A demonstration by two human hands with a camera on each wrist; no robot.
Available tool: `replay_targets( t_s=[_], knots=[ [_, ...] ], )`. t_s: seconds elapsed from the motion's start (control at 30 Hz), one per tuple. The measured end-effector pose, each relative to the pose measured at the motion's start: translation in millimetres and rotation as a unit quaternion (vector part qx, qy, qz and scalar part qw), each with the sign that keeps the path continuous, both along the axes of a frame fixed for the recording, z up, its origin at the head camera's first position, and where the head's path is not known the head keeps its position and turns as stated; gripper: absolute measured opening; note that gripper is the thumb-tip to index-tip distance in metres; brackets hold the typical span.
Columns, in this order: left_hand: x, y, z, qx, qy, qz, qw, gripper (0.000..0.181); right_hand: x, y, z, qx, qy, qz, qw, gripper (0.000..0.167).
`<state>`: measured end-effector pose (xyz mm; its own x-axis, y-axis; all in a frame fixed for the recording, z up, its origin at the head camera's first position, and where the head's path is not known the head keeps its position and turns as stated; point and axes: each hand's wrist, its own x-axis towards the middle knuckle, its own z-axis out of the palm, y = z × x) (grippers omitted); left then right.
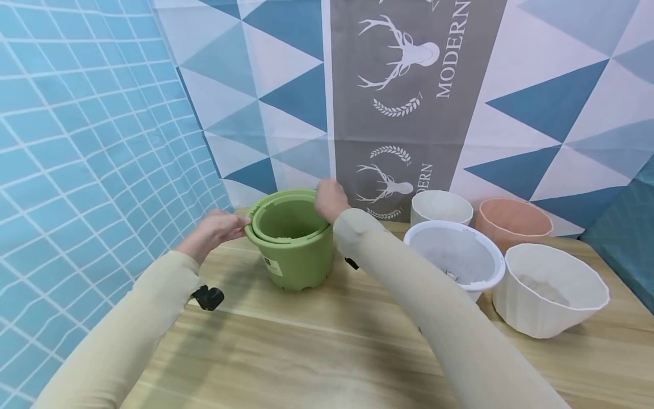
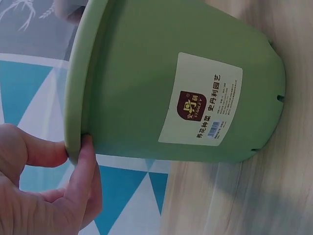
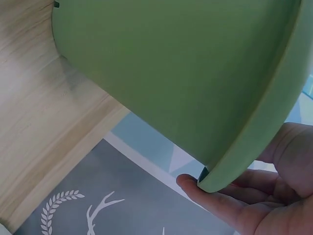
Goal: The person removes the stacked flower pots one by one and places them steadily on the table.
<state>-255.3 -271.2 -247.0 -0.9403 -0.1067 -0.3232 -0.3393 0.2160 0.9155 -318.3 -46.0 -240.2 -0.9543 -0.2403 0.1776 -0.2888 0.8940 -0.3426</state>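
Observation:
Two green flowerpots stand nested on the table; the outer flowerpot [image 1: 298, 267] has a white label [image 2: 203, 100], and the inner flowerpot [image 1: 291, 218] sits slightly lopsided inside it. At the left side of the rim, my left hand [image 1: 219, 225] pinches the outer pot's edge between thumb and fingers, as the left wrist view shows close up. My right hand [image 1: 331, 200] grips the rim on the far right side. In the right wrist view its fingers [image 3: 220, 203] lie under the rim. Whether it also holds the inner pot's edge, I cannot tell.
On the right stand a white round pot [image 1: 455, 253], a cream fluted pot [image 1: 546, 289] with residue inside, another cream pot [image 1: 440, 207] and a terracotta-coloured pot [image 1: 513, 218]. Patterned cloth [image 1: 286, 74] rises behind the wooden table [image 1: 286, 352]; blue checked cloth [image 1: 76, 142] hangs at left.

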Motion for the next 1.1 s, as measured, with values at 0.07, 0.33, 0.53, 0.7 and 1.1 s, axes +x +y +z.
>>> replay_targets(
  t_s=[0.07,0.33,0.53,0.7,1.1],
  knots=[
    [0.1,1.2,1.0,-0.001,-0.002,-0.001,1.0000,0.058,1.1,1,-0.6,0.006,0.006,0.000,1.0000,0.020],
    [-2.4,1.9,5.8,-0.017,-0.025,-0.010,0.9995,0.065,3.9,1,0.9,0.031,0.023,-0.006,0.9992,0.024],
    [-4.6,1.7,5.4,-0.009,-0.019,-0.012,0.9997,0.057,0.9,1,3.5,0.023,0.012,-0.017,0.9995,0.022],
    [-2.3,-3.8,4.5,0.014,-0.027,-0.031,0.9991,0.058,-1.8,-2,2.2,0.019,-0.003,-0.019,0.9996,0.023],
    [-3.2,-2.1,3.3,0.003,-0.020,-0.031,0.9993,0.038,-3.6,-2,2.3,0.035,0.012,-0.012,0.9992,0.024]
  ],
)
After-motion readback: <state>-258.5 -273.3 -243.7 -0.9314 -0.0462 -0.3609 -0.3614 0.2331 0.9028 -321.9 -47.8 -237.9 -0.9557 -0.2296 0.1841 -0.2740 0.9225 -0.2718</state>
